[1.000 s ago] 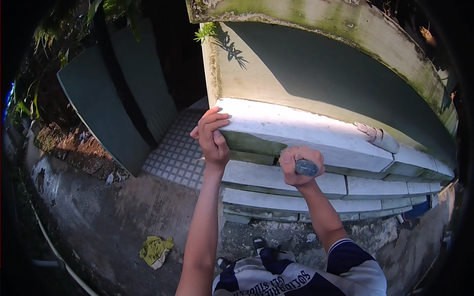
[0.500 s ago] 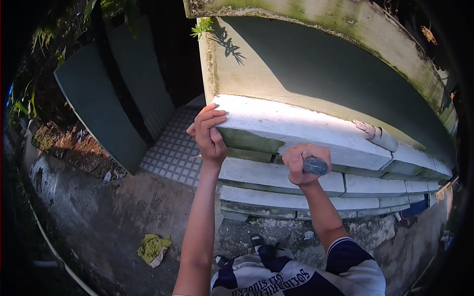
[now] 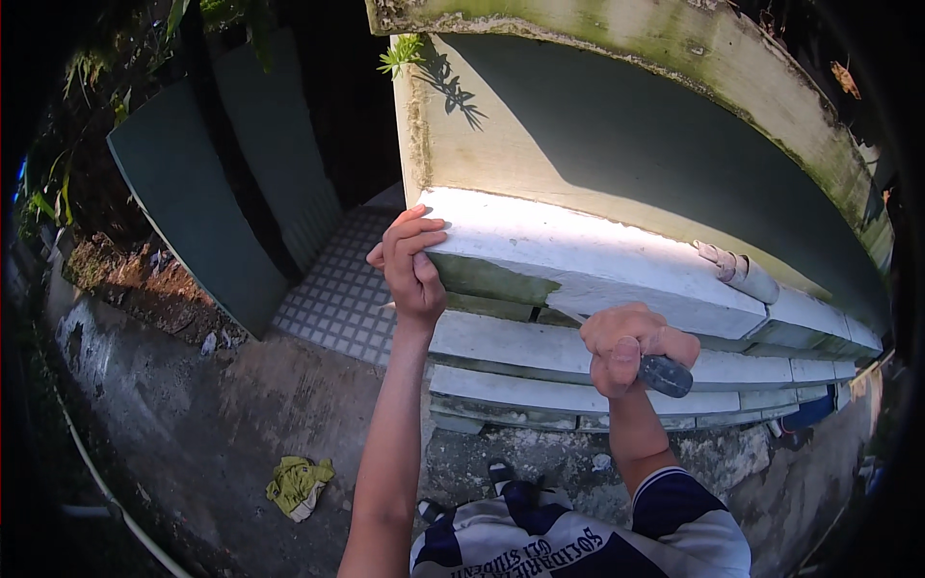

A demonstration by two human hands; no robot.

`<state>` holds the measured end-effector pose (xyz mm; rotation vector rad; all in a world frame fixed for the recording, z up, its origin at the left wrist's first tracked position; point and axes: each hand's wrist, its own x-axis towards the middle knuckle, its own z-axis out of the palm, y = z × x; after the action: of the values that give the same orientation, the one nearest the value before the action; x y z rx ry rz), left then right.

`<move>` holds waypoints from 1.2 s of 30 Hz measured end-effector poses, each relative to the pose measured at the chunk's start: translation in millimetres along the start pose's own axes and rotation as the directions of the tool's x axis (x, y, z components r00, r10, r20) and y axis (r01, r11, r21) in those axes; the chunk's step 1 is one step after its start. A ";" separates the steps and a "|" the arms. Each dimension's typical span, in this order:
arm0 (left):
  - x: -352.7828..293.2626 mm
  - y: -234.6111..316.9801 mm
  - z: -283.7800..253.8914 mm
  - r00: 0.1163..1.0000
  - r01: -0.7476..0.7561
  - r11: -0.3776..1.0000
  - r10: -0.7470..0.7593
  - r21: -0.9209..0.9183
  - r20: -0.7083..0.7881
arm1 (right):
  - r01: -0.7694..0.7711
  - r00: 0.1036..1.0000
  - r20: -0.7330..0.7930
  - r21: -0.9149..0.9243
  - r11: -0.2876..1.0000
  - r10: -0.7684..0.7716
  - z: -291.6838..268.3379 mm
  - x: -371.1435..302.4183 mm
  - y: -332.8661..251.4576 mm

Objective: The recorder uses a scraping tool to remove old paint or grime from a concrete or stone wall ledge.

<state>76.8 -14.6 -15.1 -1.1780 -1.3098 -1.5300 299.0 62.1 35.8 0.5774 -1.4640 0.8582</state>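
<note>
My left hand point(image 3: 412, 265) rests on the corner of the top white ledge point(image 3: 540, 226), its fingers laid over the edge and the thumb against the front. In my right hand point(image 3: 631, 347) is a hand tool with a thick dark grey handle point(image 3: 667, 376). A thin, pale, blade-like part point(image 3: 568, 313) shows left of that fist, by the ledge's front face. The tool's exact kind is mostly hidden. That front face is green-stained point(image 3: 491, 277) toward the left and white toward the right.
A rolled, crumpled whitish piece point(image 3: 742, 273) lies on the ledge. White steps point(image 3: 511, 337) descend below it. Behind rises a wall point(image 3: 617, 144) with a small plant point(image 3: 402, 55). Green panels point(image 3: 193, 193) stand left, beside tiled floor point(image 3: 337, 279). A yellow-green cloth point(image 3: 300, 486) lies on concrete.
My right hand has moved right and down toward me with the tool, and more of the front face shows. My left hand stays on the ledge corner.
</note>
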 end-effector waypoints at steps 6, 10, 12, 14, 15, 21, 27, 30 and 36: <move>1.1 1.9 11.5 1.000 -0.005 1.000 0.005 -0.010 0.007 | -0.002 0.997 0.078 -0.337 0.942 0.030 -7.5 -12.6 3.0; -2.2 1.9 0.5 1.000 0.000 1.000 0.000 0.005 0.006 | 0.036 0.999 0.040 -0.109 0.993 -0.032 2.9 -0.4 -5.0; -1.4 2.1 1.5 1.000 0.004 1.000 -0.004 0.004 -0.007 | -0.037 0.997 0.066 -0.071 0.997 0.042 0.8 4.6 -3.3; 1.3 1.4 1.1 1.000 0.008 1.000 -0.008 0.006 0.004 | -0.043 0.998 0.037 -0.007 0.999 0.043 -1.2 4.3 -1.0; 0.9 1.6 1.9 1.000 0.007 1.000 -0.008 0.003 0.004 | -0.046 0.999 0.008 0.057 0.997 0.045 -2.3 4.0 0.9; -1.2 3.2 2.6 1.000 0.002 1.000 -0.002 -0.007 -0.005 | 0.002 0.988 0.150 -0.213 0.977 0.030 -4.0 12.1 7.0; 1.1 4.3 1.9 1.000 0.018 1.000 -0.018 -0.007 -0.001 | -0.030 0.999 -0.046 -0.576 0.817 0.005 5.0 -3.7 29.1; -4.2 3.1 -0.5 0.999 0.011 1.000 -0.012 0.019 0.031 | -0.003 1.000 0.028 -0.253 0.967 0.010 -7.0 -13.7 14.4; -1.2 2.9 2.6 1.000 0.020 1.000 -0.020 -0.004 -0.006 | 0.114 0.992 0.122 -0.706 0.699 -0.039 7.2 -5.4 29.6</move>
<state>80.4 -12.5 -15.4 -1.1646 -1.3187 -1.5500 271.8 73.2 26.1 0.0799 -1.7029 0.1354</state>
